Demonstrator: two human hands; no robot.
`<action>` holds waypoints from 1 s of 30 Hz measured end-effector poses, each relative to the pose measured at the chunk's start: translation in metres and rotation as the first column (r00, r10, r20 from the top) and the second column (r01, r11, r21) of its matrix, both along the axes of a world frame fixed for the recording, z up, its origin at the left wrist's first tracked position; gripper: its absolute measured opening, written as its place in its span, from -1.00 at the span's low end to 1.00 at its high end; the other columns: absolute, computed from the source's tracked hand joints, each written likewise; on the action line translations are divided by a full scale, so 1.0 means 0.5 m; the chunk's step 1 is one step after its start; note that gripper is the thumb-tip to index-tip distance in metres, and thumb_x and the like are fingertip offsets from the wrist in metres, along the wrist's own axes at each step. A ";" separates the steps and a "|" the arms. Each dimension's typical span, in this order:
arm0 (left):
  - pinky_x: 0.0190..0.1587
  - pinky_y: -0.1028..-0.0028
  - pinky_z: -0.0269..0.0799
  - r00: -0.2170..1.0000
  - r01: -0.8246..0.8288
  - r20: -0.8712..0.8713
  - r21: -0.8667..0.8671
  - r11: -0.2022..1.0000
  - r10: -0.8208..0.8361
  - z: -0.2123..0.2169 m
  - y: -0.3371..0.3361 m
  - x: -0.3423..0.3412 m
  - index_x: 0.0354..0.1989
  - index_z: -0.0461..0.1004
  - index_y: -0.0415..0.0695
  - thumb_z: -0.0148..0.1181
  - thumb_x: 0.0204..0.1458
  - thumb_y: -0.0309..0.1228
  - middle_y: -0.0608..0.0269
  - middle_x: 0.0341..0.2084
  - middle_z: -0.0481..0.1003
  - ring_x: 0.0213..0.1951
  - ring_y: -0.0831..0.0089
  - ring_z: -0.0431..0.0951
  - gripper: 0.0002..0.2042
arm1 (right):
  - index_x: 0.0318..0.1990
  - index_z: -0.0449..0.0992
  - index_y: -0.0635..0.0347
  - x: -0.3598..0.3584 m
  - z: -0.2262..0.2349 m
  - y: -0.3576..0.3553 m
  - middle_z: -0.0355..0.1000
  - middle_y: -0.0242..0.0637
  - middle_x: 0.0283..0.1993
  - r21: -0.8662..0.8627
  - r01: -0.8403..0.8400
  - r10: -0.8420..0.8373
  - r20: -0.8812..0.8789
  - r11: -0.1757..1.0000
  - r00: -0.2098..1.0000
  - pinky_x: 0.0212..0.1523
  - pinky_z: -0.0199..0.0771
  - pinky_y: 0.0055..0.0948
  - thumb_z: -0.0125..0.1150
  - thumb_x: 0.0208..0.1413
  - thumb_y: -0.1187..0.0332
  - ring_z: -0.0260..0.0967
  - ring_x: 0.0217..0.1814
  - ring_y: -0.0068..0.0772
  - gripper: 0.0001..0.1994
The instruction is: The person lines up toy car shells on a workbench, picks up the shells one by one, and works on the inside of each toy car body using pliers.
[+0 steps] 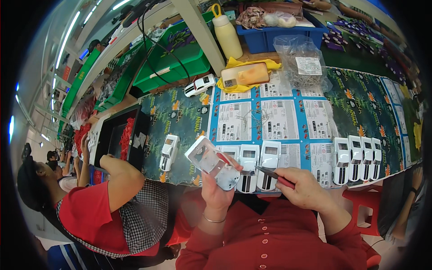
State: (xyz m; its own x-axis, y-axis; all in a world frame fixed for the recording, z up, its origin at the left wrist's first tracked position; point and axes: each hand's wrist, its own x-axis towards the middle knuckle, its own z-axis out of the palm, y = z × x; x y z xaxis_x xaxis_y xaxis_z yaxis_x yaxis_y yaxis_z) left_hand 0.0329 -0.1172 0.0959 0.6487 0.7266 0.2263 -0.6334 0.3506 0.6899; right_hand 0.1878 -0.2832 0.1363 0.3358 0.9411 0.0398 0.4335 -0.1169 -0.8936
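My left hand (pixel 214 191) grips a white toy car body shell (pixel 209 157), tilted up over the table's near edge with its hollow inside showing. In my right hand (pixel 303 186) is a pair of needle-nose pliers (pixel 272 173) with dark jaws and red handles, pointing left toward the shell. Just beyond and partly under my hands stand white toy cars with black stripes, among them a middle car (pixel 248 158) and a right-hand car (pixel 270 155); a third is mostly covered by the shell. The pliers' tip crosses in front of these cars, apart from the held shell.
Several white cars (pixel 342 157) stand rowed at right; single cars sit at left (pixel 168 150) and far left (pixel 200 85). Thin metal pins (pixel 252 118) lie mid-table. Behind are a phone (pixel 245 75), pin bag (pixel 301 67), bottle (pixel 226 38) and blue bin (pixel 265 38). A co-worker (pixel 103 202) sits left.
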 end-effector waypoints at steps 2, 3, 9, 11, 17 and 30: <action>0.01 0.13 0.38 0.998 -0.053 -0.021 0.039 0.998 0.053 0.000 0.002 0.001 0.29 0.02 -0.08 0.19 0.03 -0.06 -0.05 -0.06 0.38 -0.09 0.12 0.47 -0.28 | -0.17 0.45 0.20 -0.010 -0.009 -0.002 0.42 -0.07 -0.37 0.093 -0.014 0.004 0.111 0.996 0.994 -0.32 0.38 -0.19 0.17 -0.02 0.43 0.39 -0.31 0.04 -0.78; 0.01 0.13 0.38 0.998 -0.055 -0.024 0.039 0.998 0.056 0.007 -0.003 0.001 0.29 0.02 -0.08 0.19 0.03 -0.06 -0.05 -0.06 0.38 -0.09 0.12 0.47 -0.28 | -0.17 0.45 0.20 -0.012 -0.009 0.000 0.42 -0.07 -0.37 0.093 -0.017 0.007 0.108 0.996 0.994 -0.32 0.38 -0.19 0.17 -0.02 0.43 0.39 -0.31 0.04 -0.78; 0.03 0.00 0.37 0.994 -0.085 -0.063 0.136 0.987 0.095 0.015 -0.012 -0.009 0.30 0.07 0.11 0.06 0.08 0.05 -0.09 -0.01 0.36 -0.06 -0.02 0.46 -0.36 | -0.22 0.45 0.17 -0.026 -0.003 0.015 0.42 -0.13 -0.41 0.110 -0.041 0.015 0.227 0.993 0.974 -0.38 0.40 -0.19 0.17 -0.03 0.44 0.41 -0.35 -0.01 -0.82; -0.02 0.04 0.40 0.997 -0.068 -0.023 0.189 0.980 0.074 0.005 -0.006 -0.012 0.30 0.06 0.13 0.08 0.05 0.10 -0.11 -0.02 0.37 -0.09 -0.03 0.47 -0.33 | -0.23 0.45 0.18 -0.030 0.004 0.019 0.42 -0.14 -0.44 0.102 -0.045 0.016 0.268 0.994 0.963 -0.41 0.40 -0.18 0.17 -0.03 0.43 0.41 -0.39 -0.02 -0.82; -0.07 0.08 0.43 0.996 -0.075 -0.024 0.244 0.967 0.084 0.005 -0.001 -0.013 0.27 0.08 0.12 0.10 0.01 0.15 -0.12 -0.05 0.38 -0.13 -0.03 0.48 -0.31 | -0.24 0.46 0.18 -0.036 0.000 0.027 0.40 -0.17 -0.48 0.120 -0.049 0.009 0.313 0.992 0.950 -0.46 0.39 -0.18 0.17 -0.02 0.42 0.40 -0.44 -0.07 -0.84; -0.05 0.03 0.45 0.989 -0.103 -0.082 0.222 0.970 0.123 0.014 -0.007 -0.011 0.28 0.01 0.06 0.14 -0.04 -0.44 -0.09 -0.06 0.36 -0.11 0.06 0.49 -0.33 | -0.24 0.48 0.18 -0.040 0.001 0.042 0.42 -0.18 -0.46 0.070 -0.068 0.044 0.299 0.995 0.953 -0.44 0.40 -0.18 0.16 0.00 0.41 0.42 -0.42 -0.08 -0.84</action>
